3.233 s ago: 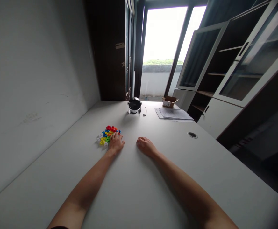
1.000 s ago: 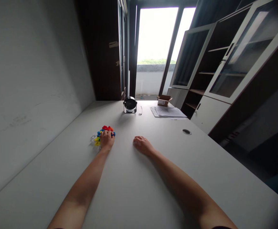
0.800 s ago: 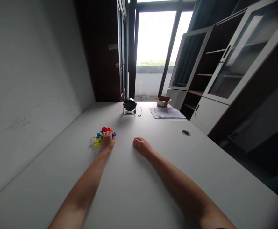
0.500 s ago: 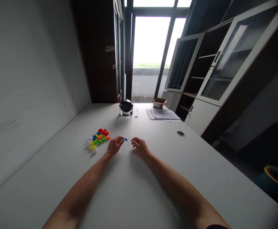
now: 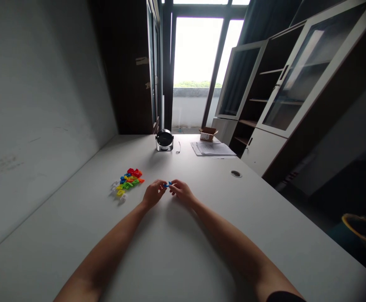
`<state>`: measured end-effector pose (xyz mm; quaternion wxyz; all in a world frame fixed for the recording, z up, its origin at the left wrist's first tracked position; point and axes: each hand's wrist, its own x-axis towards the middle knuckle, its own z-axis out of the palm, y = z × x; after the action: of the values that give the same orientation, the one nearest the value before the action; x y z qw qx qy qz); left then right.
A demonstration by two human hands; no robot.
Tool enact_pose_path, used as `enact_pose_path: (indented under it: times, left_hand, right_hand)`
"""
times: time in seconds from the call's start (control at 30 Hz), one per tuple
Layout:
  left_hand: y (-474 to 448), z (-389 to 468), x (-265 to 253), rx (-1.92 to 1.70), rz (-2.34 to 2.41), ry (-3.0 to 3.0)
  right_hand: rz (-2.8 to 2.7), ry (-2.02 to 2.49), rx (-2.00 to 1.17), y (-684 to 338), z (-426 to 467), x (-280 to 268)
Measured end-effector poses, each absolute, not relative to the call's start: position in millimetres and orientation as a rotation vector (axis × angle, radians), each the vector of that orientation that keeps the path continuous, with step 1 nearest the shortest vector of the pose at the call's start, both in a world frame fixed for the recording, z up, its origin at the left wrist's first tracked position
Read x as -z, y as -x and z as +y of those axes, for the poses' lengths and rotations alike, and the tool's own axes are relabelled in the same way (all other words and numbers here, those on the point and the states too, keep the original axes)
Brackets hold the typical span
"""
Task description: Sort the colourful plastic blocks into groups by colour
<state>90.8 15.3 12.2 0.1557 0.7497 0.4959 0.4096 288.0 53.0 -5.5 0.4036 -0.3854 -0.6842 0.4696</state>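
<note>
A small blue plastic piece (image 5: 168, 184) sits between my two hands, a little above the white table (image 5: 183, 243). The fingertips of my left hand (image 5: 154, 192) pinch its left side. On the other side, the thumb and fingers of my right hand (image 5: 180, 191) close on its right end. The fingers cover part of the piece, so its full shape is hidden. To the left of my left hand lies a loose pile of plastic pieces (image 5: 128, 183) in red, orange, yellow, green, blue and white.
At the table's far side stands a round black device (image 5: 164, 140) on a metal stand, with a thin short cord (image 5: 178, 147) beside it. Paper sheets (image 5: 214, 149) and an open cardboard box (image 5: 208, 134) are at the far right. A cable hole (image 5: 236, 173) is nearer. A wall (image 5: 44, 126) borders the left.
My right hand has moved left to meet my left hand, and its fingers have closed on the blue plastic piece. The view has shifted slightly. The pile is unchanged.
</note>
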Motion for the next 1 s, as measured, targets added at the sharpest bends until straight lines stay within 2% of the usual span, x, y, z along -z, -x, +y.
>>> enact_pose_path:
  times: [0.23,0.47,0.6,0.73,1.0]
  left_hand:
    - [-90,15,-12,-1.198,1.388,-2.117]
    - [-95,25,-4,-1.199,1.168,-1.557]
    - [-95,27,-1,-1.159,1.092,-1.482]
    - [-93,27,0,-1.193,1.050,-1.435]
    - [-91,31,5,-1.291,1.048,-1.383]
  right_hand:
    - [-1.797,0.968,-0.932,-287,53,11]
    - [-1.932,0.955,-0.611,-289,39,-1]
    - [-2.032,0.937,-0.493,-290,36,-2]
    - [-2.056,0.925,-0.454,-290,37,1]
    - [-2.013,0.888,-0.579,-290,43,6]
